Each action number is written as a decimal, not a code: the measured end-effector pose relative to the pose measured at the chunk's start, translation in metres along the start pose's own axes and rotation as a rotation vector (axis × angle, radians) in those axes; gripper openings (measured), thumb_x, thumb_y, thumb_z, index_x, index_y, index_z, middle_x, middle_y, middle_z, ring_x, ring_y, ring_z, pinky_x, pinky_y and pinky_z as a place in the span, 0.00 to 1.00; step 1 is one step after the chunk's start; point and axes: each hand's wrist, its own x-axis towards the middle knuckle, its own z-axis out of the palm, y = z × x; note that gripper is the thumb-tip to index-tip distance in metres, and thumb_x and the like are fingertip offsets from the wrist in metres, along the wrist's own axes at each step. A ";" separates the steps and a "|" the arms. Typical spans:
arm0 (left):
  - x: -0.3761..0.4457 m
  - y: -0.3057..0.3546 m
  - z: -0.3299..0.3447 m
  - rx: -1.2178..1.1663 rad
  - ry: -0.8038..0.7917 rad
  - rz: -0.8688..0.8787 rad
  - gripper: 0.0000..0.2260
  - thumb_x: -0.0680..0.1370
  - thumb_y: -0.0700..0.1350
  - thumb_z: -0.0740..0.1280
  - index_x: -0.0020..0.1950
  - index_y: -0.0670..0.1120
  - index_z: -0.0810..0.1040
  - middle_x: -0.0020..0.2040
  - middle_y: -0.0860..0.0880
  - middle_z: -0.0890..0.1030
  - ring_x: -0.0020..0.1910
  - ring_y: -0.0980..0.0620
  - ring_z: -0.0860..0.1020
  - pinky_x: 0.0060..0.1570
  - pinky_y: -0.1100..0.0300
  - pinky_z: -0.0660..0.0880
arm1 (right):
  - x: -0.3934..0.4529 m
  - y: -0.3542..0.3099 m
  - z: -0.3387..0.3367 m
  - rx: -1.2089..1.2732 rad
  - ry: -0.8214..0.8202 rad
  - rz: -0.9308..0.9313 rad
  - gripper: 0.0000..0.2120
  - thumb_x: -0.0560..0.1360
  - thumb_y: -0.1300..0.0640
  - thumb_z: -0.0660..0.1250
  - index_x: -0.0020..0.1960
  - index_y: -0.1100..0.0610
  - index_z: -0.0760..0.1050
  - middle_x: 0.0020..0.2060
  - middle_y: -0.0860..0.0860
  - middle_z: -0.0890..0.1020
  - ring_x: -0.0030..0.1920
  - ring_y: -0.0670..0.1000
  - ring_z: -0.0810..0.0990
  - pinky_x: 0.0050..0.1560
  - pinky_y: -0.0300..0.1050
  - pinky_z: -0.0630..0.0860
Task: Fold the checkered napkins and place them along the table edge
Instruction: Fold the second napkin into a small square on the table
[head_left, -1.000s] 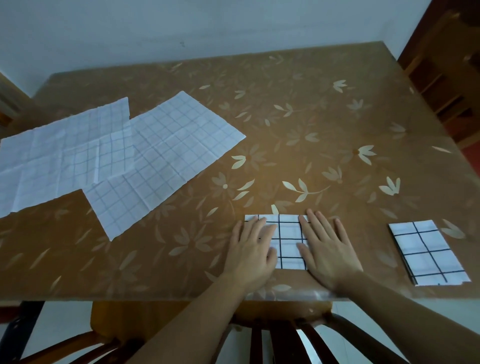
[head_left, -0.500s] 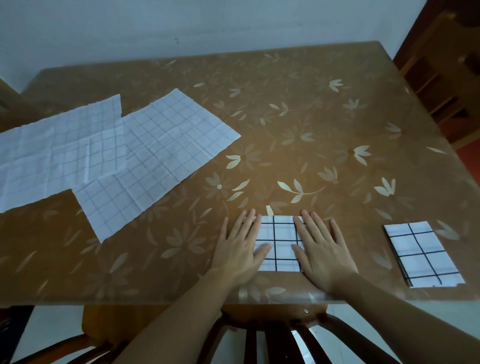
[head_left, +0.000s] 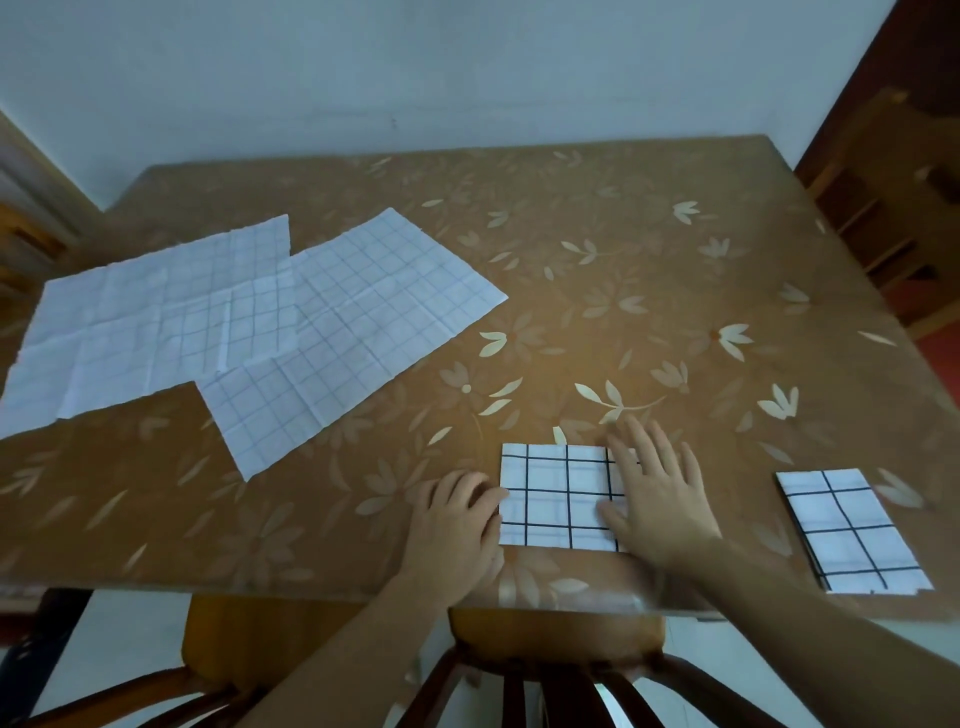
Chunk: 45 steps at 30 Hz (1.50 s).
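Napkins: one folded (head_left: 852, 530) at near edge right, second (head_left: 563, 496) folded mid-edge, right hand (head_left: 657, 493) flat on it, left hand (head_left: 457, 525) at its side, fingers loosely curled, gripping nothing; two (head_left: 353, 332) (head_left: 150, 317) unfolded far left.

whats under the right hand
The right hand lies flat on the right part of the folded napkin; that part's grid is hidden beneath it.

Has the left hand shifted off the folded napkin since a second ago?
Yes. The left hand has slid left off the folded napkin; only its fingertips touch the napkin's left edge now.
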 end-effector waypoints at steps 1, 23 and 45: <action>0.000 0.000 -0.001 0.006 0.002 -0.004 0.14 0.77 0.52 0.57 0.59 0.57 0.77 0.60 0.55 0.75 0.64 0.51 0.72 0.64 0.51 0.65 | -0.003 -0.009 -0.004 -0.011 0.069 -0.019 0.33 0.76 0.40 0.56 0.77 0.51 0.54 0.78 0.54 0.52 0.77 0.56 0.49 0.75 0.58 0.45; -0.024 -0.009 -0.030 -0.115 0.014 0.138 0.18 0.75 0.53 0.64 0.65 0.56 0.73 0.68 0.57 0.70 0.72 0.55 0.62 0.68 0.53 0.60 | -0.019 -0.085 -0.003 0.035 0.109 -0.480 0.08 0.75 0.52 0.59 0.45 0.52 0.76 0.40 0.48 0.79 0.34 0.53 0.79 0.29 0.43 0.65; -0.005 0.059 -0.025 -0.586 -0.205 0.045 0.13 0.74 0.59 0.68 0.54 0.55 0.79 0.48 0.58 0.82 0.46 0.60 0.78 0.45 0.59 0.77 | -0.086 -0.007 0.002 0.802 0.026 0.212 0.08 0.76 0.57 0.67 0.45 0.44 0.77 0.33 0.37 0.79 0.37 0.35 0.79 0.35 0.26 0.70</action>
